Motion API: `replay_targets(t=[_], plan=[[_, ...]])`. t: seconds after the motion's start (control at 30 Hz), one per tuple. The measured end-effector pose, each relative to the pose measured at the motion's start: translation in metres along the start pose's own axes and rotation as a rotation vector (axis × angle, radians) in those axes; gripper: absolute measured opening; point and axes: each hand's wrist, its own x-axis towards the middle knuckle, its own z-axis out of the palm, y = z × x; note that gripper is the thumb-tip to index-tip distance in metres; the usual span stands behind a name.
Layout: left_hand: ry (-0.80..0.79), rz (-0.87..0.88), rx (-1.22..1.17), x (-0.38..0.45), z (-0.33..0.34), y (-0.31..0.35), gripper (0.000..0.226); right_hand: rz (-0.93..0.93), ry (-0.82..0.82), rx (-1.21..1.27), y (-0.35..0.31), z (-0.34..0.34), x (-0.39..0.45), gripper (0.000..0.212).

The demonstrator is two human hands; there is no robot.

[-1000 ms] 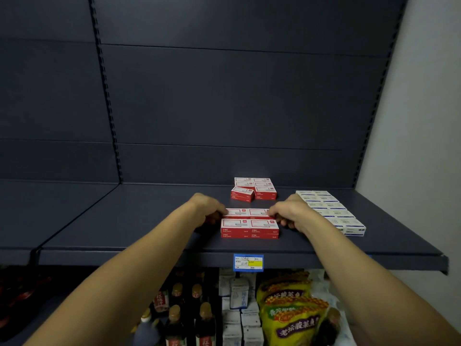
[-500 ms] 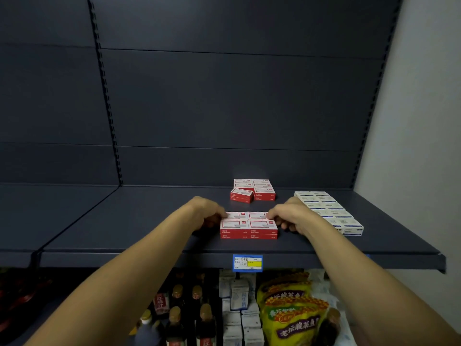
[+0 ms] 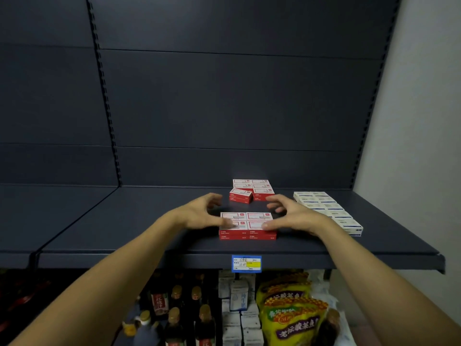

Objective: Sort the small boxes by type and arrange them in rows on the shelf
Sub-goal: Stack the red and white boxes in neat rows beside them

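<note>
**Hands flanking the front block of red boxes**

Both hands are hovering over the dark shelf (image 3: 139, 228), spread apart with fingers loosely splayed and gripping nothing. The left hand (image 3: 199, 213) is sitting at the left side of the front block of red boxes (image 3: 247, 226), its thumb lying on or just over the near-left box top; the right hand (image 3: 287, 213) is mirroring it on the right side, thumb at the near-right box. Motion blur is making it hard to say whether the thumbs are actually touching the cardboard.

The front block is standing near the shelf's front lip, two boxes wide and stacked two high. A second cluster of red boxes (image 3: 252, 189) is waiting further back, with one box at its front-left sitting askew. The row of white boxes (image 3: 326, 211) is running along the right, well apart from the red ones.

The risks look like these: the front block is sitting close to the edge, so a careless sweep of either wrist could be nudging the top layer off square or tipping boxes over the lip. Reaching for the rear cluster means passing over this block.
</note>
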Motion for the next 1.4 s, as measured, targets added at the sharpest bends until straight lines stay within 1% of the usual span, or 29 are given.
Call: replay_targets(t=[0.07, 0.17, 0.3, 0.47, 0.6, 0.73, 0.97, 1.1, 1.23, 1.3, 1.33, 1.37, 1.4], plan=[[-0.07, 0.052, 0.065, 0.0, 0.005, 0.001, 0.1, -0.052, -0.061, -0.056, 0.003, 0.003, 0.002, 0.104], [-0.106, 0.106, 0.061, 0.004, 0.014, 0.003, 0.102, -0.095, -0.108, -0.095, 0.006, 0.009, 0.004, 0.11], [-0.099, 0.169, 0.055, 0.01, 0.022, 0.0, 0.102, -0.12, -0.104, -0.051, 0.01, 0.014, 0.007, 0.103], [-0.077, 0.204, 0.037, 0.017, 0.023, -0.005, 0.097, -0.15, -0.08, -0.01, 0.014, 0.015, 0.01, 0.096], [-0.083, 0.188, 0.007, 0.02, 0.024, -0.006, 0.097, -0.135, -0.092, 0.001, 0.013, 0.014, 0.014, 0.096], [-0.082, 0.173, 0.024, 0.021, 0.024, -0.004, 0.096, -0.101, -0.109, -0.006, 0.011, 0.015, 0.015, 0.097], [-0.073, 0.19, 0.043, 0.022, 0.027, -0.003, 0.09, -0.106, -0.085, -0.003, 0.011, 0.016, 0.013, 0.096], [-0.107, 0.174, 0.058, 0.022, 0.026, 0.0, 0.093, -0.099, -0.091, -0.015, 0.009, 0.014, 0.013, 0.096], [-0.157, 0.166, 0.051, 0.022, 0.016, 0.005, 0.099, -0.091, -0.131, -0.047, 0.005, 0.007, 0.012, 0.097], [-0.121, 0.168, -0.026, 0.024, 0.008, 0.009, 0.094, -0.1, -0.087, -0.006, 0.004, 0.001, 0.015, 0.092], [-0.07, 0.162, -0.067, 0.026, 0.004, 0.01, 0.094, -0.1, -0.03, 0.042, 0.004, -0.001, 0.018, 0.087], [-0.007, 0.147, -0.091, 0.029, 0.001, 0.011, 0.089, -0.093, 0.04, 0.089, 0.005, -0.004, 0.022, 0.077], [0.058, 0.121, -0.092, 0.032, -0.002, 0.011, 0.079, -0.082, 0.111, 0.116, 0.005, -0.006, 0.026, 0.065]])
